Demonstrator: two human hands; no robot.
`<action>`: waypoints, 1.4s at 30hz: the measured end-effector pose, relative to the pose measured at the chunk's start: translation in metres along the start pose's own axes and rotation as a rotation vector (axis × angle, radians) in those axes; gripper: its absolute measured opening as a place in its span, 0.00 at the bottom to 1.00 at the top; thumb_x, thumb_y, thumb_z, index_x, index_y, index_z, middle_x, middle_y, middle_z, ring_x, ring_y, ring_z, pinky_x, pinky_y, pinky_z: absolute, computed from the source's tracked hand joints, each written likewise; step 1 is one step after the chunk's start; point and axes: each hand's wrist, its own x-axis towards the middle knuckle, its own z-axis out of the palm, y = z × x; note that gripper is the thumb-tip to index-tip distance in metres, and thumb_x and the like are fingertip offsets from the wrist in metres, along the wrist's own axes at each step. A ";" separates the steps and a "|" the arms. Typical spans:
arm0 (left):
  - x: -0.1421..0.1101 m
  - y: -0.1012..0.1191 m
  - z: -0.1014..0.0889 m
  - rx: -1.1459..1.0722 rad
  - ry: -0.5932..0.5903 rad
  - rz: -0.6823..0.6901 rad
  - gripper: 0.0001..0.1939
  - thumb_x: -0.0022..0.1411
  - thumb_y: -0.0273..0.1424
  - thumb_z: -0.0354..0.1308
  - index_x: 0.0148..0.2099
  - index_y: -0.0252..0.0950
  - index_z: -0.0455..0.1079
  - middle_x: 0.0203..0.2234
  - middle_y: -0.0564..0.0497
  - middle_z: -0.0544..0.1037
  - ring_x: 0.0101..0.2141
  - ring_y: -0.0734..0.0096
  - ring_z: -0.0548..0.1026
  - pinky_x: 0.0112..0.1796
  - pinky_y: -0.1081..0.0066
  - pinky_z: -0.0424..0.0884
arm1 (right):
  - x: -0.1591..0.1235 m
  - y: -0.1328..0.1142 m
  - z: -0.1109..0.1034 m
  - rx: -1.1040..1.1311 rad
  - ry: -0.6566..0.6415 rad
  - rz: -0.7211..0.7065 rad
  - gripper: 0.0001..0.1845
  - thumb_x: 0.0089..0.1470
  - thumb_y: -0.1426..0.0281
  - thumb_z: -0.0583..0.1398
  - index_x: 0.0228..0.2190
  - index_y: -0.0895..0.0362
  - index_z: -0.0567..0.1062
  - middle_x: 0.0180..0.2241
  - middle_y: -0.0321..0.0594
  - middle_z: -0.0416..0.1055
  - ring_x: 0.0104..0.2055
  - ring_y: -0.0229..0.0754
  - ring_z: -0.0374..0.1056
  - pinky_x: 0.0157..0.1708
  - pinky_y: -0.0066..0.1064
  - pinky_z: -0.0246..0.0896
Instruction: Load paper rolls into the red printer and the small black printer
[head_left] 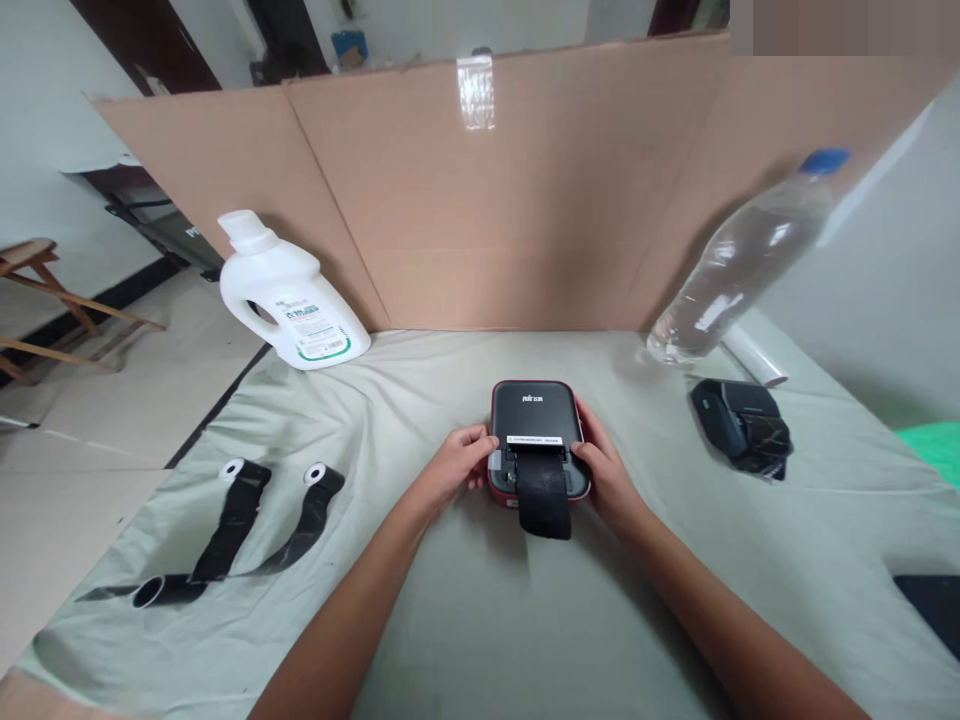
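A small black printer (534, 415) with a red rim is held above the green cloth, in the middle of the head view. A black strip (545, 505) hangs out of its near end, below a white sticker with print on it. My left hand (459, 458) grips the printer's left edge, thumb on top. On the opposite edge, my right hand (604, 465) is closed in the same way, its thumb on the top face. The fingers under the printer are partly hidden.
Black ribbon rolls (244, 510) lie unwound at left. A white detergent bottle (300, 300) and a clear water bottle (731, 270) stand before the cardboard wall (510, 200). A black device (739, 425) and a white tube (756, 357) lie at right, a dark flat object (934, 605) nearer.
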 end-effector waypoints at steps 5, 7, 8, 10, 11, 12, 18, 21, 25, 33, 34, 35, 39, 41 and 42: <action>0.000 -0.009 -0.001 -0.027 0.019 -0.001 0.25 0.54 0.53 0.62 0.28 0.38 0.59 0.15 0.60 0.63 0.14 0.81 0.63 0.15 0.78 0.55 | 0.002 0.009 -0.001 0.018 -0.011 -0.020 0.36 0.57 0.59 0.59 0.66 0.44 0.62 0.70 0.34 0.56 0.72 0.51 0.51 0.70 0.47 0.48; -0.001 -0.012 -0.002 -0.032 0.012 -0.007 0.26 0.56 0.56 0.60 0.28 0.37 0.60 0.16 0.59 0.64 0.14 0.80 0.65 0.15 0.78 0.56 | 0.003 0.012 -0.003 0.016 -0.020 -0.026 0.34 0.59 0.55 0.58 0.66 0.44 0.62 0.70 0.35 0.57 0.72 0.51 0.52 0.70 0.47 0.48; -0.001 -0.012 -0.003 -0.025 0.005 -0.014 0.27 0.56 0.57 0.59 0.28 0.37 0.61 0.16 0.58 0.65 0.15 0.79 0.65 0.15 0.78 0.56 | 0.003 0.012 -0.003 0.009 -0.024 -0.027 0.34 0.60 0.54 0.57 0.66 0.44 0.62 0.70 0.35 0.57 0.72 0.51 0.52 0.70 0.47 0.48; -0.002 -0.011 -0.003 0.005 0.002 -0.023 0.26 0.57 0.56 0.59 0.28 0.37 0.61 0.16 0.58 0.66 0.14 0.79 0.66 0.15 0.77 0.55 | 0.002 0.010 -0.003 -0.008 -0.038 -0.019 0.35 0.60 0.53 0.57 0.66 0.44 0.61 0.70 0.36 0.57 0.71 0.51 0.53 0.70 0.47 0.49; -0.002 -0.009 -0.003 0.021 0.008 -0.021 0.25 0.56 0.55 0.59 0.28 0.37 0.61 0.16 0.58 0.65 0.14 0.79 0.65 0.15 0.77 0.55 | 0.002 0.008 -0.003 -0.016 -0.040 -0.009 0.35 0.59 0.54 0.58 0.66 0.45 0.62 0.69 0.36 0.58 0.71 0.52 0.53 0.69 0.48 0.50; -0.003 -0.007 -0.002 0.034 0.013 -0.014 0.24 0.56 0.53 0.60 0.29 0.37 0.61 0.16 0.59 0.65 0.14 0.79 0.65 0.16 0.77 0.55 | 0.001 0.007 -0.002 -0.024 -0.033 0.005 0.35 0.59 0.56 0.58 0.66 0.45 0.62 0.69 0.36 0.58 0.71 0.52 0.53 0.69 0.49 0.51; -0.004 -0.003 0.002 0.055 0.039 0.002 0.22 0.55 0.50 0.61 0.29 0.38 0.60 0.15 0.60 0.63 0.14 0.79 0.62 0.17 0.76 0.56 | 0.000 0.002 0.002 -0.034 0.023 0.031 0.35 0.57 0.62 0.58 0.66 0.46 0.63 0.69 0.35 0.59 0.71 0.52 0.53 0.69 0.50 0.49; -0.005 -0.005 0.004 0.078 0.104 0.079 0.21 0.57 0.50 0.61 0.30 0.38 0.61 0.20 0.58 0.68 0.20 0.76 0.68 0.23 0.75 0.63 | -0.005 0.007 -0.007 -0.080 0.008 0.004 0.33 0.60 0.57 0.58 0.65 0.46 0.65 0.69 0.36 0.60 0.71 0.52 0.53 0.71 0.51 0.45; -0.009 -0.005 0.013 0.053 0.189 0.244 0.24 0.59 0.43 0.66 0.51 0.36 0.68 0.50 0.43 0.78 0.50 0.61 0.76 0.52 0.66 0.70 | -0.024 0.016 -0.023 -0.175 -0.102 -0.056 0.34 0.63 0.50 0.56 0.67 0.45 0.62 0.70 0.35 0.56 0.74 0.53 0.48 0.72 0.53 0.40; -0.018 0.000 0.026 -0.310 -0.009 0.223 0.54 0.58 0.40 0.69 0.77 0.46 0.41 0.71 0.48 0.59 0.69 0.57 0.59 0.66 0.61 0.58 | -0.040 0.018 -0.008 -0.473 -0.142 -0.201 0.61 0.50 0.58 0.71 0.73 0.44 0.42 0.74 0.40 0.45 0.75 0.60 0.41 0.72 0.62 0.34; -0.019 0.002 0.022 -0.326 0.005 0.229 0.55 0.58 0.39 0.69 0.77 0.46 0.39 0.70 0.47 0.60 0.68 0.57 0.61 0.66 0.61 0.59 | -0.036 0.015 0.000 -0.478 -0.141 -0.212 0.60 0.51 0.58 0.71 0.73 0.44 0.43 0.74 0.40 0.45 0.75 0.60 0.42 0.72 0.62 0.34; -0.020 0.005 0.016 -0.327 0.023 0.232 0.56 0.58 0.37 0.70 0.77 0.47 0.38 0.70 0.47 0.61 0.67 0.56 0.63 0.65 0.60 0.60 | -0.031 0.012 0.009 -0.478 -0.144 -0.229 0.59 0.51 0.58 0.70 0.73 0.44 0.44 0.74 0.40 0.45 0.75 0.60 0.43 0.72 0.62 0.35; -0.028 0.031 -0.031 -0.282 0.090 0.274 0.59 0.53 0.31 0.72 0.77 0.48 0.41 0.66 0.46 0.67 0.63 0.54 0.69 0.62 0.58 0.66 | 0.003 -0.004 0.065 -0.456 -0.197 -0.349 0.57 0.52 0.58 0.70 0.72 0.47 0.46 0.73 0.43 0.49 0.74 0.59 0.46 0.72 0.59 0.39; -0.031 0.048 -0.066 -0.292 0.115 0.345 0.55 0.54 0.32 0.72 0.76 0.47 0.46 0.63 0.47 0.71 0.60 0.54 0.73 0.59 0.59 0.69 | 0.026 -0.010 0.104 -0.436 -0.243 -0.395 0.58 0.52 0.57 0.70 0.73 0.49 0.45 0.72 0.45 0.51 0.72 0.59 0.51 0.71 0.58 0.44; -0.032 0.057 -0.084 -0.309 0.140 0.380 0.51 0.55 0.33 0.71 0.75 0.46 0.50 0.62 0.47 0.73 0.58 0.55 0.74 0.57 0.60 0.71 | 0.037 -0.012 0.126 -0.420 -0.266 -0.402 0.58 0.52 0.57 0.69 0.73 0.49 0.44 0.71 0.46 0.53 0.70 0.59 0.55 0.69 0.57 0.48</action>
